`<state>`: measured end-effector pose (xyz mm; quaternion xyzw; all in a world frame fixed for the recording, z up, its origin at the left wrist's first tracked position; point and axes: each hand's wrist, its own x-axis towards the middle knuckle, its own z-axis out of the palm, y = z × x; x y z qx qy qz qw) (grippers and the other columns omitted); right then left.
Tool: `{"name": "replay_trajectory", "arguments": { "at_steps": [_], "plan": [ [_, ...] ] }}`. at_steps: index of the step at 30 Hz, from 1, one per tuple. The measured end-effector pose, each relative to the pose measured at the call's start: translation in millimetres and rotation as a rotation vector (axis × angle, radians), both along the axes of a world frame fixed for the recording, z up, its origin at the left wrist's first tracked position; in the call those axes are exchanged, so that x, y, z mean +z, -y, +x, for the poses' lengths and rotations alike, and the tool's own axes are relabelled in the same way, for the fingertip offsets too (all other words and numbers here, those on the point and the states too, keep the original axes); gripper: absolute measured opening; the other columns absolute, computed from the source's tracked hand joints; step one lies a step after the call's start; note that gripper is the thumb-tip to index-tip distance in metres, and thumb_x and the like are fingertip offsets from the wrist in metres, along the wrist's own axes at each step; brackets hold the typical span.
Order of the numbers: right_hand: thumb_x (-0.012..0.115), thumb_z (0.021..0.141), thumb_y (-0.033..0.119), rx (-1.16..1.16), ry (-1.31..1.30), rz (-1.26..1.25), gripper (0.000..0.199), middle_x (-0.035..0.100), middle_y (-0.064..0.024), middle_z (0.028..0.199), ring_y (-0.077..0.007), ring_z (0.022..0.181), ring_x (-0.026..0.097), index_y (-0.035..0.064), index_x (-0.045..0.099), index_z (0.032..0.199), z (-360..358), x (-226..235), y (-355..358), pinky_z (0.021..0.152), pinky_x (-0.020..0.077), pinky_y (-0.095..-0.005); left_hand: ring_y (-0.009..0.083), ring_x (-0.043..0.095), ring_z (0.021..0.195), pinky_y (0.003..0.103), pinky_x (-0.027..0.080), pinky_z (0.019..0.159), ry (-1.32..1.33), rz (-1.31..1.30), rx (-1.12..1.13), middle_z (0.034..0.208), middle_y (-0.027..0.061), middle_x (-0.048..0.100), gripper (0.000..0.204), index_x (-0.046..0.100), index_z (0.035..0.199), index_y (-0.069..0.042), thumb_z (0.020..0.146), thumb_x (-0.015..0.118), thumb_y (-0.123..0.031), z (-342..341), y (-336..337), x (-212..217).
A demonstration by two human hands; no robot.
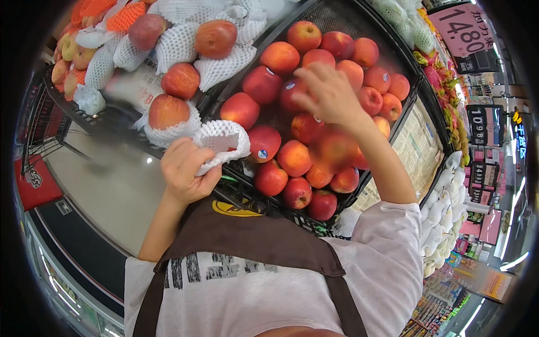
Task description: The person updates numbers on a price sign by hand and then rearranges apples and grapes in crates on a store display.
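The left hand (185, 168) is closing around a white foam net sleeve (223, 141), gripping its lower end. The sleeve is lying with its long axis running from about 7 o'clock to 1 o'clock, its open mouth pointing up and right toward the apples, and it is sitting over the near rim of the black crate (247, 194).

The right hand (325, 95) is hovering over the middle of the crate, fingers spread and curving downward, blurred by motion; whether it is touching or grasping a fruit cannot be told.

Bare red apples (271, 178) are filling the crate in a heap; roughly two dozen are showing, some partly hidden by the forearm, so an exact count cannot be given. Several are carrying small round stickers.

At 10 to 12 o'clock from the left hand, four red apples are sitting in white foam nets (181, 81), one apple to a net. Further out at 10 o'clock, orange foam nets (126, 16) and yellowish fruit (70, 48) are lying at the display's far corner.

At 3 o'clock, a stack of empty white foam sleeves (443, 208) is running along the shelf edge.
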<state>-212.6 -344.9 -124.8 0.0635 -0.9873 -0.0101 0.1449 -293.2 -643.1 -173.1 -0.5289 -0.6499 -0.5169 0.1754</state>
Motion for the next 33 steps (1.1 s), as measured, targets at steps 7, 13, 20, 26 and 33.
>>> {"name": "replay_trajectory", "arguments": {
  "at_steps": [7,13,20,26,33],
  "plan": [
    [0.076,0.053,0.032,-0.150,0.155,0.259,0.059,0.048,-0.0066,0.096,-0.0226,0.090,0.043,0.0069,0.051,0.100,-4.8,-18.2,29.5,0.072,0.0358,-0.0350,0.0234,0.048,0.052,0.033,0.040,0.056,0.011,-0.031,-0.031,0.062,0.0083,0.052,0.017,0.055,0.079,-0.002,0.064,0.063,0.001,0.2,2.6,0.8],
    [0.064,0.064,0.020,-0.221,-0.026,0.488,0.035,0.047,-0.0050,0.092,-0.0213,0.092,0.043,0.0089,0.051,0.095,-0.5,0.6,57.5,0.078,0.0327,-0.0386,0.0190,0.056,0.074,0.033,0.046,0.073,0.521,0.291,0.041,0.085,0.0101,0.058,0.021,0.053,0.093,0.002,0.073,0.057,0.000,9.8,20.6,-17.7],
    [0.066,0.063,0.020,-0.297,-0.095,0.273,0.043,0.046,-0.0075,0.100,-0.0235,0.098,0.043,0.0115,0.050,0.102,2.1,-22.6,62.8,0.082,0.0339,-0.0417,0.0234,0.056,0.096,0.037,0.045,0.086,0.802,0.637,-0.046,0.107,0.0156,0.056,0.037,0.047,0.113,0.005,0.077,0.051,-0.001,5.3,20.6,-16.7],
    [0.075,0.059,0.028,-0.245,0.024,-0.145,0.061,0.048,-0.0085,0.105,-0.0303,0.097,0.046,0.0128,0.050,0.112,7.0,-24.4,17.6,0.077,0.0423,-0.0429,0.0252,0.057,0.095,0.038,0.045,0.086,0.900,0.727,-0.052,0.106,0.0168,0.057,0.035,0.049,0.110,0.006,0.076,0.050,-0.001,5.1,20.3,-9.2],
    [0.066,0.066,0.022,-0.295,-0.194,0.410,0.043,0.046,-0.0020,0.102,-0.0218,0.094,0.044,0.0148,0.051,0.106,6.4,-42.6,55.1,0.075,0.0378,-0.0366,0.0256,0.057,0.095,0.039,0.046,0.085,0.863,0.722,-0.050,0.106,0.0162,0.056,0.033,0.051,0.108,0.005,0.076,0.051,-0.004,2.3,16.5,-9.7]
  ]
}}
